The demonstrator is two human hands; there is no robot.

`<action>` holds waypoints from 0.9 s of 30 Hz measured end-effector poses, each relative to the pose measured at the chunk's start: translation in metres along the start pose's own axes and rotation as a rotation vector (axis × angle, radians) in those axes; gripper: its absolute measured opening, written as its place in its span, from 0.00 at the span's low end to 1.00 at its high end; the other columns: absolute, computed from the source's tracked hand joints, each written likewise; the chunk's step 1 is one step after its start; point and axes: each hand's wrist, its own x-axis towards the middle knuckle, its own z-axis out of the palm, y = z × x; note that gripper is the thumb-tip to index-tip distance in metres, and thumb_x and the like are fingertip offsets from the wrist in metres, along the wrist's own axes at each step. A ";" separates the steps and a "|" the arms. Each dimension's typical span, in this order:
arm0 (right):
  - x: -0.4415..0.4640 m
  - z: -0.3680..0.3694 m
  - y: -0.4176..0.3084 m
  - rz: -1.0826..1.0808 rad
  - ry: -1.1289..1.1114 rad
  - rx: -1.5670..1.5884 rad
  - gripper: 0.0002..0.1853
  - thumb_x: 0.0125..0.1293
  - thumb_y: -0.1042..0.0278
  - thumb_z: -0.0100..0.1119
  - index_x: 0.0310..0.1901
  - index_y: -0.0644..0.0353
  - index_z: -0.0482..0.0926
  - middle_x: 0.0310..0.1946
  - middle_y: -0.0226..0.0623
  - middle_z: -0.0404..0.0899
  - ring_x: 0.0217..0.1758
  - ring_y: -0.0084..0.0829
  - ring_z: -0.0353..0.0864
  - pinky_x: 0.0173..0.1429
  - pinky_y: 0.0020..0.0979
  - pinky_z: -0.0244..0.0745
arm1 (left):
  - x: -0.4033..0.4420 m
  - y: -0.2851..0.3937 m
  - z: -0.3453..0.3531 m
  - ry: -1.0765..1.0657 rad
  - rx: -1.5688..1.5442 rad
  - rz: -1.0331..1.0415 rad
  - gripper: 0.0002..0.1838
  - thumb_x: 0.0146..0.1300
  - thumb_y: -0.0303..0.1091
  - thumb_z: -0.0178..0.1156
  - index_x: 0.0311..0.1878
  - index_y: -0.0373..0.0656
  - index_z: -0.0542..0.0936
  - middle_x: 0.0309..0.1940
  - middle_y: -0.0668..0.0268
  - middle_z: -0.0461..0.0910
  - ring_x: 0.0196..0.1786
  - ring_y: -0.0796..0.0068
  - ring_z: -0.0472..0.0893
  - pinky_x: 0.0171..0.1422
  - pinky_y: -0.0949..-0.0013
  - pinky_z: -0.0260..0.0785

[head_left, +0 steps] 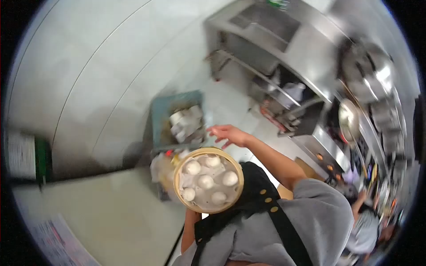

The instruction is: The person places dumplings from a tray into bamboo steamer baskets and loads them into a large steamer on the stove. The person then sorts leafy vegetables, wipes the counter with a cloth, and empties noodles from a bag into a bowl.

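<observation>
A round bamboo steamer basket point(176, 182) is held level in front of my apron. Several white buns point(206, 181) sit apart from each other on a pale liner inside it. My left hand point(191, 216) is under the near side of the basket and supports it; the basket hides most of its fingers. Beyond the basket's far right rim, my right hand point(228, 135) is in the air with its fingers spread, holding nothing and not touching the basket.
Below stands a blue-green bin point(156, 119) with crumpled waste, beside a bag of refuse point(162, 170). A pale tabletop point(111, 217) lies at left. At right are a steel counter point(306, 57), a wok point(349, 117), stoves and another person point(364, 230).
</observation>
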 end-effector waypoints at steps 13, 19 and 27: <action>-0.191 -0.248 -0.041 -0.667 0.824 0.848 0.33 0.71 0.39 0.35 0.62 0.61 0.67 0.61 0.44 0.69 0.61 0.40 0.71 0.66 0.39 0.65 | 0.323 -0.157 0.339 -0.773 0.328 -0.435 0.28 0.68 0.45 0.49 0.65 0.38 0.64 0.62 0.56 0.69 0.61 0.64 0.72 0.63 0.60 0.69; -0.245 -0.384 -0.047 -0.803 0.980 0.880 0.34 0.71 0.38 0.32 0.64 0.59 0.64 0.62 0.44 0.67 0.64 0.41 0.68 0.66 0.44 0.65 | 0.409 -0.277 0.486 -0.970 0.504 -0.597 0.28 0.69 0.48 0.45 0.64 0.37 0.65 0.61 0.54 0.70 0.60 0.59 0.73 0.63 0.57 0.69; -0.251 -0.465 -0.023 -0.738 1.247 1.034 0.33 0.71 0.38 0.28 0.65 0.55 0.64 0.64 0.40 0.67 0.64 0.41 0.68 0.65 0.48 0.64 | 0.519 -0.383 0.542 -0.903 0.663 -0.939 0.28 0.68 0.51 0.45 0.62 0.39 0.69 0.58 0.56 0.73 0.57 0.60 0.76 0.60 0.58 0.72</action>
